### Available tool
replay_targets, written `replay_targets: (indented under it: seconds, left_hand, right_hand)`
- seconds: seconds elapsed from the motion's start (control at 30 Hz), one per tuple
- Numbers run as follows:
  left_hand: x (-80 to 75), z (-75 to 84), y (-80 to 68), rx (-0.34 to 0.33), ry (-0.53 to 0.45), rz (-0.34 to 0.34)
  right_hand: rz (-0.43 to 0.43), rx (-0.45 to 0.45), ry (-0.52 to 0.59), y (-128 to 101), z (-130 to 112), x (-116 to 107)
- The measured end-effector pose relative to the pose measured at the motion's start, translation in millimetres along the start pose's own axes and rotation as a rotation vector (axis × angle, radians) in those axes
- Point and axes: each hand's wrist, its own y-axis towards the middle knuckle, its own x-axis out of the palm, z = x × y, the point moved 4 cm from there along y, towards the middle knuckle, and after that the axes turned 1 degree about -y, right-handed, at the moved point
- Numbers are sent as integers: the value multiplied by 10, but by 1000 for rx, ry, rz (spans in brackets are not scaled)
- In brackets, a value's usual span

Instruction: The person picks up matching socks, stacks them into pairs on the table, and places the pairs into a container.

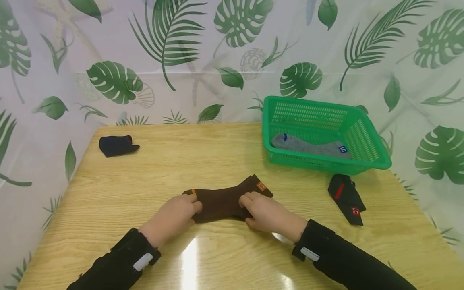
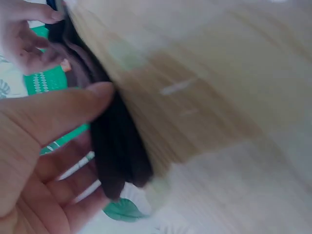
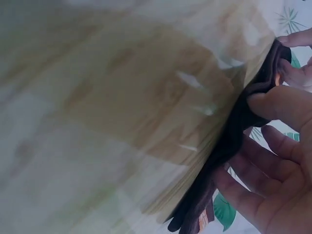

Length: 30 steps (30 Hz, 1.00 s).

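Observation:
A dark brown sock [image 1: 221, 203] with orange marks lies sideways across the middle of the wooden table, seemingly in several layers. At its left end, by the orange stripe, my left hand [image 1: 175, 215] pinches it between thumb and fingers. My right hand [image 1: 266, 211] grips the sock nearer its labelled end. In the left wrist view the thumb [image 2: 100, 95] presses on the dark layered edge of the sock [image 2: 119, 146]. The right wrist view has the right thumb [image 3: 273, 102] on the sock's near edge [image 3: 234, 131], with fingers behind it.
A green basket [image 1: 326, 166] stands at the back right with a grey sock [image 1: 311, 148] inside. Just in front of it lies a black sock [image 1: 346, 199] with red marks, folded over. A folded navy sock [image 1: 117, 146] sits at the far left. A leaf-patterned sheet [image 1: 217, 96] hangs behind the table.

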Motion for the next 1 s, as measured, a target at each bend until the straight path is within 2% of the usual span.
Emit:
replay_targets:
  seconds: [0.2, 0.37, 0.47, 0.6, 0.7, 0.87, 0.93, 1.0]
  left_hand:
    - [12, -71, -64, 29, -34, 6]
    - [22, -138, -80, 18, -115, -24]
    - [25, -178, -89, 30, -183, -18]
    - [30, -193, -98, 71, -189, 10]
    - [19, -181, -101, 84, -164, 16]
    - [-37, -164, -99, 32, -180, -39]
    - [-74, -160, -69, -1, -175, -26]
    - [-110, -149, -15, -30, -146, 24]
  right_hand:
    - [70, -45, -83, 14, -17, -1]
    - [52, -83, -162, 20, -14, 12]
    - [39, -116, -186, -5, 3, 16]
    - [43, -172, -202, -33, 12, 13]
    - [46, -203, -175, -44, 24, -2]
    - [8, -191, -91, -43, 71, -32]
    - [26, -176, -95, -15, 68, -62]
    - [64, -160, -111, 36, 36, -106]
